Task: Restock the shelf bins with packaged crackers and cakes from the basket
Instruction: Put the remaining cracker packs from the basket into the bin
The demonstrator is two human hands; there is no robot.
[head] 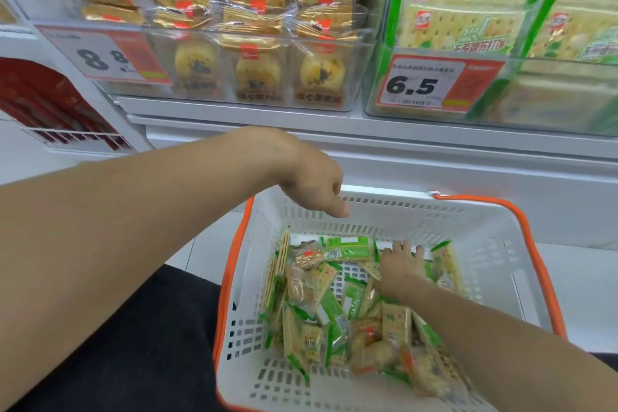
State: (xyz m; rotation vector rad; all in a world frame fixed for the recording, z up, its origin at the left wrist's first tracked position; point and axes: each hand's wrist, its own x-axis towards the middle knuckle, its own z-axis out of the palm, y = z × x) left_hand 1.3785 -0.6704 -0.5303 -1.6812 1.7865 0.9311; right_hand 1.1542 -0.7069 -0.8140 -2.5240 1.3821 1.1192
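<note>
White plastic basket (495, 264) with an orange rim sits on the floor just below the shelf (254, 124), its slotted walls rising well above the heap of packets (337, 308) — green-wrapped crackers and a few clear-wrapped yellow cakes piled toward the left and near side. The far right corner of the basket floor shows bare, with room there.

The right hand (403, 261) is down inside, fingers spread flat on the packets by the far wall; whether it has hold of one I cannot tell. The left hand (316, 182) hangs over the basket's far left rim, fingers loosely curled, holding nothing.

Above, two clear bins stand side by side on the shelf — the left bin (361, 53) packed with yellow cakes, the right bin (374, 77) with green cracker packs. Price tags (434, 85) cover part of each front wall.
</note>
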